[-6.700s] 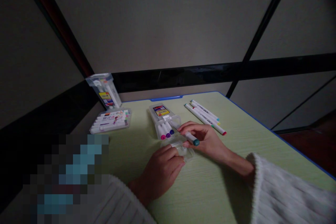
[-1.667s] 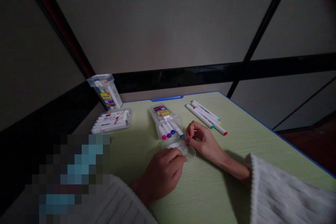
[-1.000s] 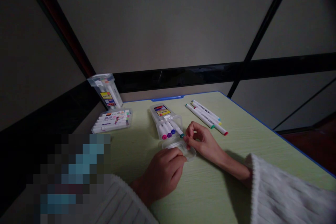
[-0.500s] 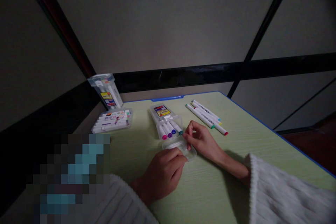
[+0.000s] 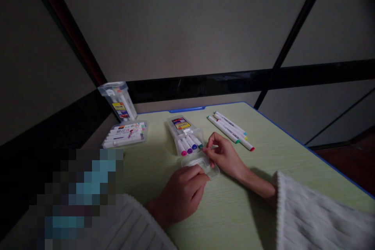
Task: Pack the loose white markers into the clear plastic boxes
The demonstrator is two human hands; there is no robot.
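Observation:
A clear plastic marker case (image 5: pixel 183 127) lies open on the green table (image 5: pixel 263 164), with several white markers in it, their pink, purple, blue and teal caps toward me. Its hinged lid (image 5: pixel 205 166) lies flat at the near end. My left hand (image 5: pixel 181 195) is curled with its fingertips on the lid's near edge. My right hand (image 5: pixel 224 154) has its fingers bent, the tips pressing the teal-capped marker (image 5: pixel 198 143) at the case's right side.
Three loose markers (image 5: pixel 231 129) lie on the table to the right of the case. A closed flat marker case (image 5: pixel 124 134) lies at the left, and another case (image 5: pixel 118 99) stands upright behind it. The table's blue edge runs along the right.
The teal-capped marker, held free in my right hand at first, now lies in the case; it has slid further in over the last second. My left hand has stayed on the lid.

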